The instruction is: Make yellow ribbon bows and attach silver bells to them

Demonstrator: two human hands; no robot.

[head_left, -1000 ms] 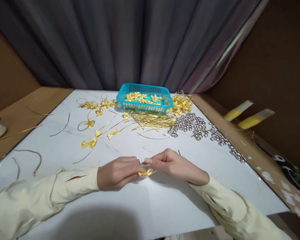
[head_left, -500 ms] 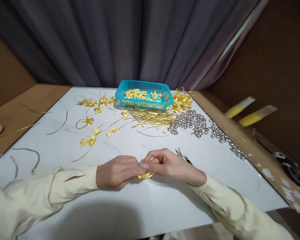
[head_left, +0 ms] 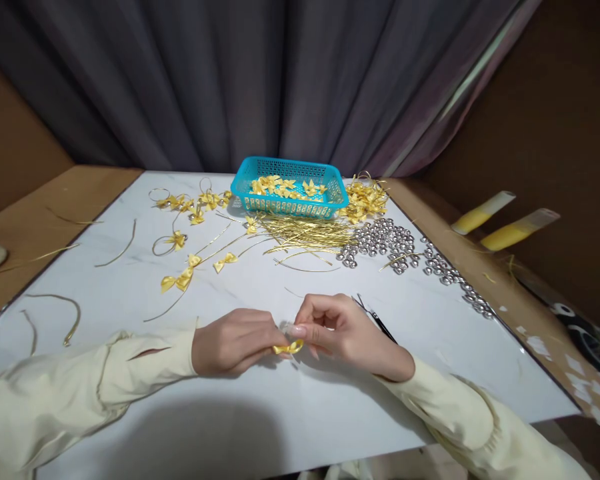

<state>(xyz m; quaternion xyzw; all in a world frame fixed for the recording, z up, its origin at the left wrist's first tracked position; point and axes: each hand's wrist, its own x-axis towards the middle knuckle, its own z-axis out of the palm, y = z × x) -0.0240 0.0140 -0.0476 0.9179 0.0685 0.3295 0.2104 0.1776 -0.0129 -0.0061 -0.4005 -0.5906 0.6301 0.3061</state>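
My left hand (head_left: 233,341) and my right hand (head_left: 341,328) meet low over the white tabletop (head_left: 300,400), near its front middle. Both pinch a small yellow ribbon bow (head_left: 289,347) between their fingertips, the left from the left side, the right from above and the right. Both hands are closed on it. Pale yellow sleeves cover both arms. Just behind my right hand lie small dark snips (head_left: 375,313).
A turquoise basket (head_left: 289,189) with yellow bows stands at the back. Before it lie gold wire strands (head_left: 305,235), a heap of silver bells (head_left: 385,241) and a bow pile (head_left: 363,200). Loose bows (head_left: 180,279) and wire loops lie at the left.
My right fingers have curled in and closed down onto the bow, which stays between both hands. The snips behind my right hand have come into view.
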